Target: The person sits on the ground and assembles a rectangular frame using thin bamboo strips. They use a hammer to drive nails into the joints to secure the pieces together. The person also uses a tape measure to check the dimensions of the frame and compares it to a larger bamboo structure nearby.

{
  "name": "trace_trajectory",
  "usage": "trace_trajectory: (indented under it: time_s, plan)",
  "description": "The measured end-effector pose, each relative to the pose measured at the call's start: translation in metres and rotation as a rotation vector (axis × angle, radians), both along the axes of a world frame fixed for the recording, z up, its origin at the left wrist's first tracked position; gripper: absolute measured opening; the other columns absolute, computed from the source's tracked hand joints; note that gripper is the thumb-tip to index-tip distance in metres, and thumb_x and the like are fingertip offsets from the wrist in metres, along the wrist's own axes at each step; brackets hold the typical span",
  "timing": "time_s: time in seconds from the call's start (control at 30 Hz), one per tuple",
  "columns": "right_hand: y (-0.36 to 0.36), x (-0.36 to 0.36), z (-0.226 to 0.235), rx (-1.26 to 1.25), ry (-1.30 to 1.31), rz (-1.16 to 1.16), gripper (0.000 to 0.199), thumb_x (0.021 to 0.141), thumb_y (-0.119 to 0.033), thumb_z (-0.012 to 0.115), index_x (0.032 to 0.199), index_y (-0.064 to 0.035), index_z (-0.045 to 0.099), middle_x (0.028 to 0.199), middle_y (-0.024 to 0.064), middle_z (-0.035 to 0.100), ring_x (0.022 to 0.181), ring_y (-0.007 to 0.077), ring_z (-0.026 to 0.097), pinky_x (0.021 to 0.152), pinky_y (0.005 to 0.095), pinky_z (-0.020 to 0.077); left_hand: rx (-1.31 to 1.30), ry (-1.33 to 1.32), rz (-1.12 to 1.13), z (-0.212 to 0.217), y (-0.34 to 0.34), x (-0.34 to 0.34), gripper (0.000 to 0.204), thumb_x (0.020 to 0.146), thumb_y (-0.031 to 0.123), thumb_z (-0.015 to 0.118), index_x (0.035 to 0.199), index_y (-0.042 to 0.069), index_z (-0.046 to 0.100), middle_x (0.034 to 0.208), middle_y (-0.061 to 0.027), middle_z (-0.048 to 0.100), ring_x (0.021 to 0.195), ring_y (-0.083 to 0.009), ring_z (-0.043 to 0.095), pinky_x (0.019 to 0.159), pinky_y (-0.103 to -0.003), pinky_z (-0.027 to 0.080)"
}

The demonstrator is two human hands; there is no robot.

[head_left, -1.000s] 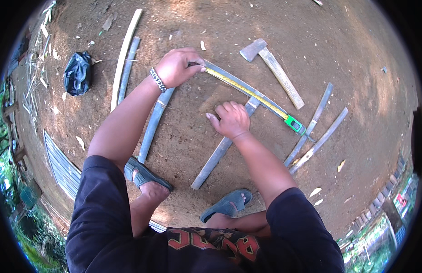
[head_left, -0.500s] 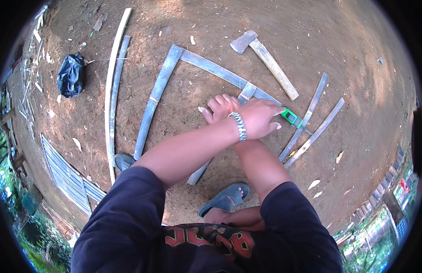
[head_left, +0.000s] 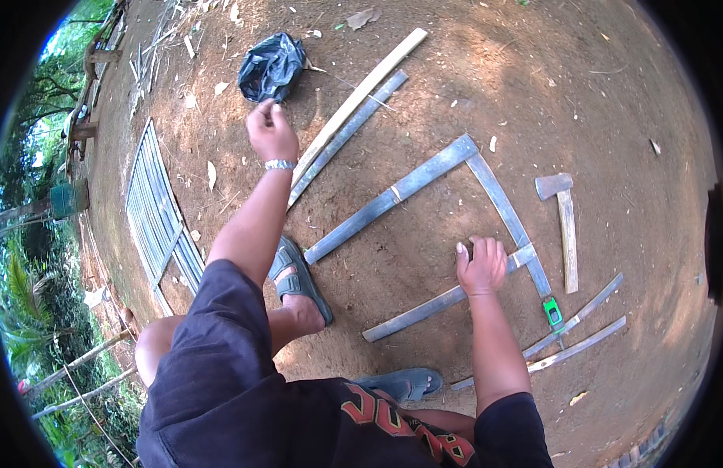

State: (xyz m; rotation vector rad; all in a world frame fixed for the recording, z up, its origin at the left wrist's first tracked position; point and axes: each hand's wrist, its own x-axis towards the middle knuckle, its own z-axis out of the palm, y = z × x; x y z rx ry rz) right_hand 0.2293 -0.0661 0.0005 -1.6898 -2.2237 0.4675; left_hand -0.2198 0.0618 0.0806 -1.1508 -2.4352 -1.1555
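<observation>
Could skew this grey, three-sided flat-slat frame (head_left: pixel 498 195), if loose at the corners, by leaning with the right hand (head_left: pixel 484 269): half-curled over its lower slat (head_left: pixel 424 309), seemingly holding nothing. Could knock the green-cased tape measure (head_left: pixel 552 312) off the frame's lower-right end too. Well left of the frame: crumpled black plastic bag (head_left: pixel 274 66), plus left hand (head_left: pixel 273 134) with bunched fingers, can't tell if gripping anything tbh.

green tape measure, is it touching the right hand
Apart. The head view shows it: the green tape measure lies lower and further right in the picture than the right hand, with bare soil plainly visible between them.
</observation>
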Motion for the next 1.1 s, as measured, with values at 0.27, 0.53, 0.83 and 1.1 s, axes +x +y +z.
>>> trace_trajectory:
  time_s: [0.27,0.53,0.83,1.1]
  plan:
    - [0.0,-0.011,0.004,-0.049,0.004,0.033,0.037,0.09,-0.044,0.068,0.107,-0.0113,0.064,0.098,0.0094,0.062,0.095,0.0338,0.059,0.084,0.0478,0.0463,-0.055,-1.03,-0.072,-0.049,0.096,-0.213,0.023,0.1,0.003,0.053,0.118,-0.001,0.068,0.105,-0.0149,0.075,0.085,-0.0242,0.073,0.079,-0.036,0.062]
    - [0.002,-0.008,0.006,0.001,-0.033,0.036,0.037,0.091,-0.044,0.067,0.106,-0.0097,0.063,0.097,0.0106,0.062,0.093,0.0353,0.059,0.081,0.0484,0.0462,-0.571,-0.147,-0.169,-0.033,0.111,-0.118,0.028,0.089,0.024,0.075,0.115,0.013,0.078,0.115,-0.014,0.075,0.106,-0.0262,0.073,0.096,-0.033,0.054]
    - [0.014,-0.025,0.015,-0.033,0.002,0.027,0.04,0.085,-0.048,0.072,0.101,-0.0117,0.065,0.096,0.0089,0.061,0.094,0.032,0.059,0.084,0.0454,0.0475,-1.072,0.499,-0.15,-0.067,0.135,-0.241,0.036,0.094,0.021,0.059,0.125,0.005,0.069,0.12,-0.023,0.071,0.111,-0.0378,0.069,0.096,-0.047,0.054]
    - [0.009,-0.008,0.02,-0.184,-0.111,-0.017,0.048,0.089,-0.057,0.066,0.104,-0.0122,0.069,0.099,0.006,0.062,0.1,0.0275,0.058,0.09,0.0419,0.0475,-0.858,0.24,-0.04,-0.092,0.162,-0.204,0.048,0.09,0.026,0.061,0.137,0.018,0.065,0.128,-0.0212,0.068,0.118,-0.0388,0.066,0.1,-0.047,0.052]
